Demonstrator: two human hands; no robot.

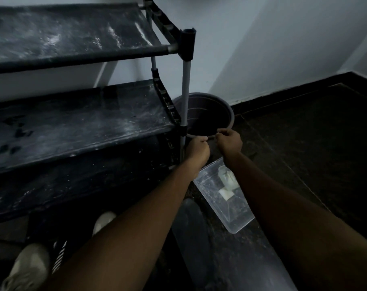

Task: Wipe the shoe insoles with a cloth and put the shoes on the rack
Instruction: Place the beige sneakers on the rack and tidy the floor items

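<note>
The left hand (pixel 197 148) and right hand (pixel 229 141) pinch the bucket (pixel 207 114) by its near rim, fingers curled. Best to drag it evenly, clear of the rack (pixel 73 127) just beside.

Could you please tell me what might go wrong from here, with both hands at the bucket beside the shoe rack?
1. The left hand and right hand seem to pinch only the near rim of the bucket; lifted that way, it may tip.
2. The bucket sits close against the corner post of the rack, so a pull could jolt the rack.
3. The rack's shelves look dusty, so the shoes could pick up dirt once set there.
</note>
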